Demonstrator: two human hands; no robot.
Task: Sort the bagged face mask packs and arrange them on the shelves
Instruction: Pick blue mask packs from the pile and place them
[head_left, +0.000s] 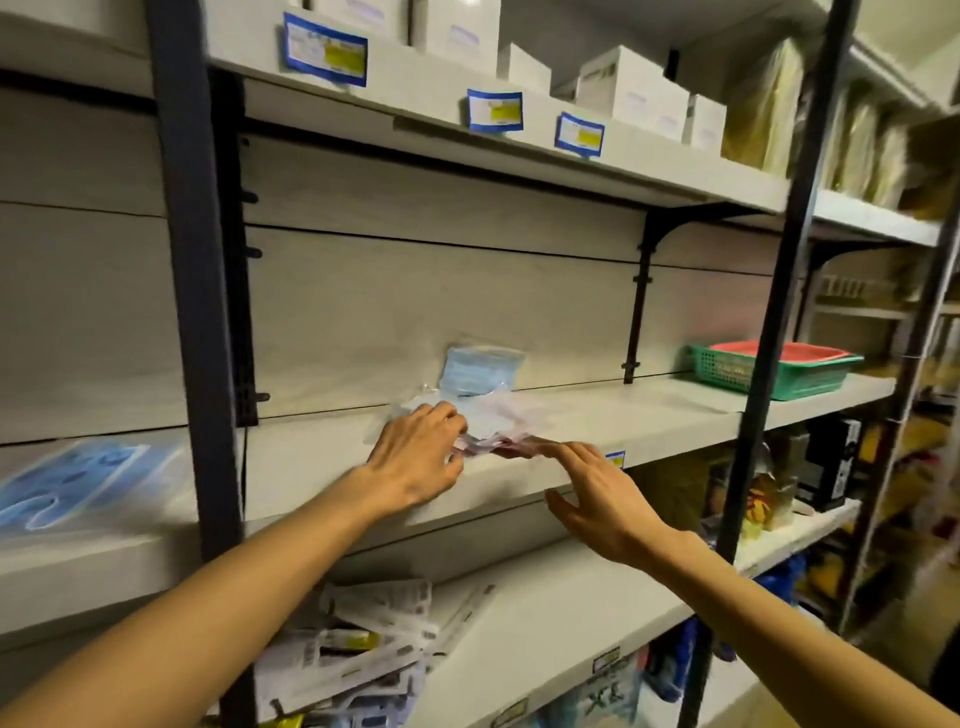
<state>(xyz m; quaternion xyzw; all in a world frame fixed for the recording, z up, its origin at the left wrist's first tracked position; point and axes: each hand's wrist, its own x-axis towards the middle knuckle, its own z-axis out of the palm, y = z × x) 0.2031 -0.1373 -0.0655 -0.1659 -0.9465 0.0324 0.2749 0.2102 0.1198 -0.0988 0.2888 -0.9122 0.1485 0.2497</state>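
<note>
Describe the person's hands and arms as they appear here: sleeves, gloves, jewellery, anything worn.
Both arms are bare from the frame's lower edge to the wrists; no sleeves show. The left hand and the right hand wear no gloves. No watch, bracelet or ring is visible, though motion blur could hide something small.

Middle shelf (597, 415): open run at centre frame

Bare board between the mask packs (480, 371) at centre and the green basket (769, 370) at right. Black uprights (200, 312) bound the bay on both sides; upper shelf (519, 150) caps it overhead.
</note>
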